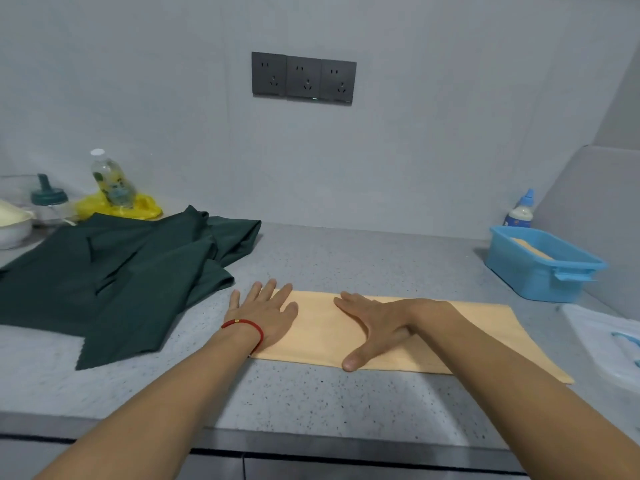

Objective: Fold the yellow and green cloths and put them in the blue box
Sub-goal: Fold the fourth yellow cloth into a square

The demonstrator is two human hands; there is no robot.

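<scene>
A pale yellow cloth (485,341) lies flat on the grey counter as a long folded strip. My left hand (266,313), with a red string at the wrist, presses flat on the strip's left end. Just to its right, my right hand (374,327) also lies flat on the cloth with fingers spread. A dark green cloth (114,282) sits crumpled and unfolded to the left, apart from both hands. The blue box (543,271) stands at the back right, and a folded yellow cloth (531,250) lies inside it.
A white-and-blue squeeze bottle (519,211) stands behind the box. At the back left are a clear bottle (110,180), a yellow bag (138,209), a teal-capped jar (48,199) and a white bowl (14,223). A clear plastic bag (609,341) lies at the right edge. Wall sockets (304,79) are above.
</scene>
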